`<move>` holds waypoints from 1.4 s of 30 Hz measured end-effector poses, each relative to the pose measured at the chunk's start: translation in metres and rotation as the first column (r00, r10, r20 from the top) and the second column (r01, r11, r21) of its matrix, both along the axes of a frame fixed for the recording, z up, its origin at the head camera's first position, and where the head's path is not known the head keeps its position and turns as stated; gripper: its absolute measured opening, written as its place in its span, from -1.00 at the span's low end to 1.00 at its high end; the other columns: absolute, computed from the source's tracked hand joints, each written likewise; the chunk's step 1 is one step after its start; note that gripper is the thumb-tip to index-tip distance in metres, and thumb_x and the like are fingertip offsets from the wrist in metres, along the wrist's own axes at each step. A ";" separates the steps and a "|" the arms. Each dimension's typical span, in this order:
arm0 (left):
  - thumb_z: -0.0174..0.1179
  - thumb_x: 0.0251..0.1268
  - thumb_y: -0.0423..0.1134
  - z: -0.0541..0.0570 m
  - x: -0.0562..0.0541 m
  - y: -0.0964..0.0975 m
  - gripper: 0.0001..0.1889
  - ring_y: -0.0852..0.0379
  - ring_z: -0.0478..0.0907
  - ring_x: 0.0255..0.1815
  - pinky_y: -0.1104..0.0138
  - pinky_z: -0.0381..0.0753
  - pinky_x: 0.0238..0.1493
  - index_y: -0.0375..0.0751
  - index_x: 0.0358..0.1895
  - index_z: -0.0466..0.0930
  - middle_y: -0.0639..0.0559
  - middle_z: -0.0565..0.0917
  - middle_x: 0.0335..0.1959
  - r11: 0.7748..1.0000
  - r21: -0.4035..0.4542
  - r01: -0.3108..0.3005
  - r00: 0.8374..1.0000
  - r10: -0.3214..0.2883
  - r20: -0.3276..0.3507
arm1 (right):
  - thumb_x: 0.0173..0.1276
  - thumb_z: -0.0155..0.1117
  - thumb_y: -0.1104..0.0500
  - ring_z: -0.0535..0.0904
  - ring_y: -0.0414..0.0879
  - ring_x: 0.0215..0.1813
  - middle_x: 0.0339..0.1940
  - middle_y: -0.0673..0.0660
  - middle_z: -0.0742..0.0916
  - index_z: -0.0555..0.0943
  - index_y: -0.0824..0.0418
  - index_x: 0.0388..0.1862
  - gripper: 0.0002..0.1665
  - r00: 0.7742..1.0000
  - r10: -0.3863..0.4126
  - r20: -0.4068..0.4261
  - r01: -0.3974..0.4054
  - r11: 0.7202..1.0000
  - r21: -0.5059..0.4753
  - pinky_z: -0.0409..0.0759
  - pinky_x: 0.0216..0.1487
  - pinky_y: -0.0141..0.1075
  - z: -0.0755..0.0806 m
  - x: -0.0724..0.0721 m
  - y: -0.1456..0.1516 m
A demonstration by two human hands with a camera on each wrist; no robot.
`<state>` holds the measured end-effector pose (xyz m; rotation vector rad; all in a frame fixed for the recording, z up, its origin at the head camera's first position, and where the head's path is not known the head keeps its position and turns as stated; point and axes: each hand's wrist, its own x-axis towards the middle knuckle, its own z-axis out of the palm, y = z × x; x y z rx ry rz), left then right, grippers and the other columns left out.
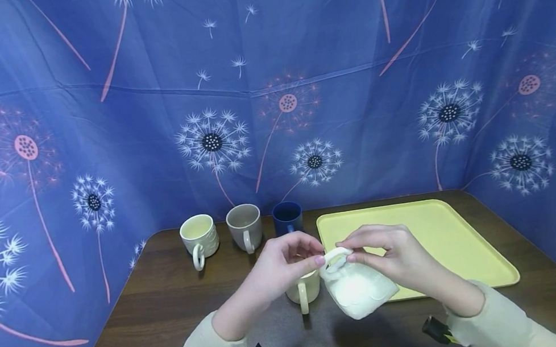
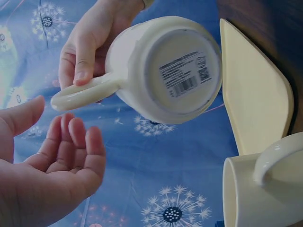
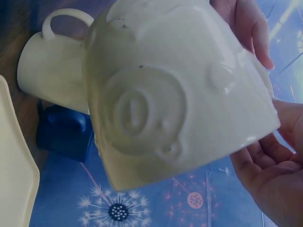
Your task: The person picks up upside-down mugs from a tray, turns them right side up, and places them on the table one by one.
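Note:
A white mug with a raised pattern hangs tilted above the table in front of me, its labelled base facing the left wrist camera. My right hand pinches it by the handle, thumb at the handle's root. Close by the handle's outer end is my left hand, thumb and fingers parted around that end; whether they touch it is unclear. A cream mug stands on the table beneath the left hand, partly hidden by it.
A cream patterned mug, a grey mug and a dark blue mug stand in a row at the table's back. The yellow tray lies right of them. A blue dandelion-print cloth hangs behind the table.

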<state>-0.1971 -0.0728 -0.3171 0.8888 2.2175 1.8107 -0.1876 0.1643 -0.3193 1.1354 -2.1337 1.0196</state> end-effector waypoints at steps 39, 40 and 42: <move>0.18 0.24 -0.42 -0.003 -0.009 0.014 -0.85 0.28 0.50 -0.31 0.42 0.48 -0.12 -0.47 -0.21 0.63 0.00 0.65 -0.46 0.952 -0.107 0.288 0.928 -0.250 0.276 | 0.00 0.46 0.35 0.63 -0.29 -0.28 -0.30 -0.10 0.73 0.67 0.04 -0.24 -0.66 0.991 0.131 0.011 -0.131 0.973 0.188 0.55 -0.24 -0.52 0.003 -0.003 -0.001; 0.18 0.23 -0.42 -0.003 -0.008 0.014 -0.85 0.29 0.50 -0.32 0.43 0.47 -0.13 -0.48 -0.22 0.62 -0.03 0.66 -0.46 0.952 -0.110 0.285 0.931 -0.248 0.268 | 0.00 0.47 0.35 0.63 -0.28 -0.28 -0.30 -0.10 0.73 0.67 0.04 -0.24 -0.65 0.991 0.136 0.007 -0.135 0.972 0.190 0.55 -0.25 -0.52 0.003 -0.004 -0.001; 0.19 0.21 -0.44 -0.004 -0.007 0.014 -0.85 0.31 0.49 -0.34 0.45 0.47 -0.16 -0.50 -0.23 0.62 -0.12 0.66 -0.46 0.952 -0.115 0.284 0.938 -0.250 0.241 | -0.01 0.47 0.37 0.64 -0.27 -0.29 -0.31 -0.08 0.73 0.67 0.04 -0.24 -0.64 0.989 0.151 0.003 -0.148 0.970 0.191 0.56 -0.26 -0.51 0.003 -0.004 -0.002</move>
